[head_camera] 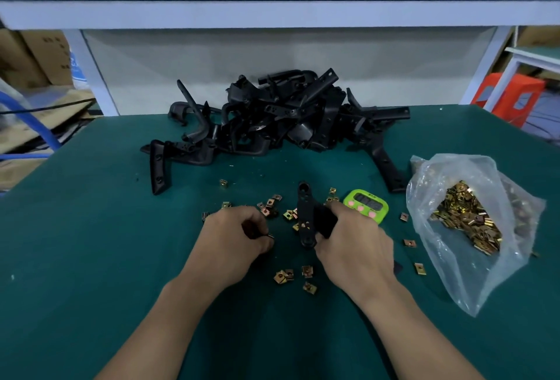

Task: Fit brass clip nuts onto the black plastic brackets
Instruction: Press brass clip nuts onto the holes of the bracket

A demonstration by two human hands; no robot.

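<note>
the left hand (239,232), just left of centre, is curled, its fingertips pinching one small brass clip nut (270,236) low over the green mat (91,258). the right hand (353,243) grips a black bracket (304,213) at frame centre, its long arm standing nearly upright, just beside the pinched nut but apart from it. i'd judge the job barely begun: no finished bracket sits apart anywhere i can see, and whether the held one already carries a nut is too small to tell. the tangled pile of brackets (281,115) in the upper centre is too knotted to count, though it looks well over a dozen. the loose nuts (280,276) scattered round the hands number about eighteen, some overlapping. one clear bag (454,282) at the right holds far more, beyond counting. one green timer (366,205) lies just beyond the right hand.
</note>
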